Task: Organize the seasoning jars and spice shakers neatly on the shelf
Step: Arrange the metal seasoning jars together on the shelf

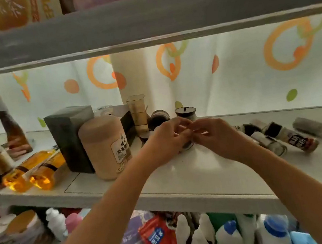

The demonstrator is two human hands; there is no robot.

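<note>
— Both hands meet mid-shelf (203, 179): our left hand (165, 141) and right hand (217, 137) cupped, fingertips touching, around a small jar (186, 146). It's mostly hidden.

— Grip firm?

— We can't tell; fingers curl on it, contact unclear. Jar sits on the shelf, well in from the front edge.

— Step?

— Standing or seating this jar, we judge. Several shakers (279, 137) lie on their sides toward the right end.

— Next?

— Release upright, then reach right and raise the shakers one at a time.
</note>
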